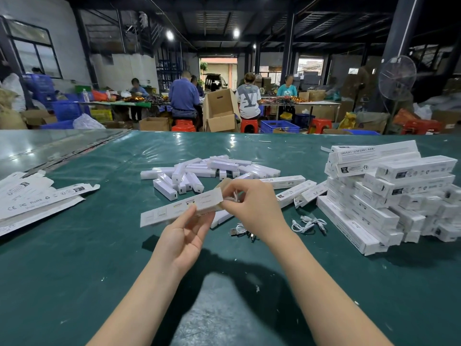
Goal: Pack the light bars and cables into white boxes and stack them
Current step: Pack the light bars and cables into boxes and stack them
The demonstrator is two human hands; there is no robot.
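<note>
My left hand [185, 233] grips a long white box [174, 209] from below, held above the green table [74, 258]. Its right end is open. My right hand [252, 204] pinches a coiled white cable [235, 196] at that open end. A heap of loose white light bars [199, 172] lies behind my hands. Packed white boxes are piled in a stack [389, 196] at the right. Loose white cables [309, 224] lie on the table between my right wrist and the stack.
Flat unfolded box blanks [37, 196] lie at the left edge. A few more boxes [296, 189] lie just right of my hands. Beyond the table's far edge, people sit at benches among cardboard cartons, blue crates and red stools.
</note>
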